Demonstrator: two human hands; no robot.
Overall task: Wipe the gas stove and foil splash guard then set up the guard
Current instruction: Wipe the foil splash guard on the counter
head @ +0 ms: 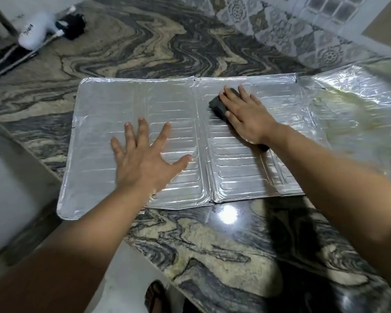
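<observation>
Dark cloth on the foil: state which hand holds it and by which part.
The right hand presses the dark cloth from above, fingers over its top. The left hand holds nothing.

Splash guard (172, 141) flat on countertop (212, 256)

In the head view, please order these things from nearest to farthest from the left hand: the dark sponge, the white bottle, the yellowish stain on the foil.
From the left hand, flat on the foil guard:
1. Sponge, to its right, under the right hand.
2. Stain, far right on the foil.
3. Bottle, lying at the far left corner of the counter. Stain and bottle are fairly close to call.
</observation>
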